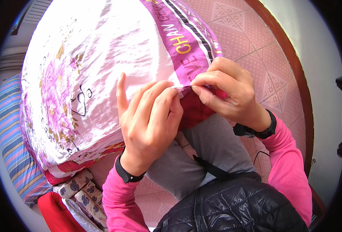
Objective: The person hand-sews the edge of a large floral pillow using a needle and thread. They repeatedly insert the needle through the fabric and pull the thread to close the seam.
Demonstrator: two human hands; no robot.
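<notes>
A white floral cloth cover [130,37] with a purple lettered border [178,37] spreads over a bulky form before me. My left hand [152,121] pinches its near edge between thumb and fingers, the little finger raised. Just to the right, my right hand [228,87] pinches the same edge at the purple border, thumb against forefinger. A short stretch of edge shows between the two hands. Red fabric [192,110] hangs beneath them, above my knees. Both fingertips partly hide the edge they grip.
A striped mattress or cushion [17,136] lies at the left. Folded patterned fabric [85,191] and a red cloth [56,214] are at the lower left. Pink floor tiles [257,49] run to a white wall [304,37] with a brown base at the right.
</notes>
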